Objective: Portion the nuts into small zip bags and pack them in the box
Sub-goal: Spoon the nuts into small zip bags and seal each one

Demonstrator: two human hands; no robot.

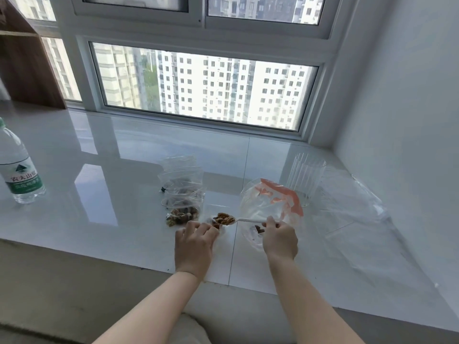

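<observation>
My right hand [279,238] grips the handle of a white plastic spoon [250,220] whose bowl is heaped with brown nuts [223,218]. My left hand [195,244] pinches the mouth of a small clear zip bag [218,227] just under the spoon's bowl. The big clear supply bag with orange print [272,204] lies behind my right hand, a few nuts left in its bottom. Filled small zip bags [182,212] lie stacked left of the spoon, with several empty ones [181,170] behind them.
A clear ribbed plastic cup [309,180] stands behind the supply bag. A large flat clear plastic bag [352,204] lies at the right by the wall. A water bottle [18,167] stands far left on the white windowsill counter [99,194]. A wooden shelf [27,60] is at the back left.
</observation>
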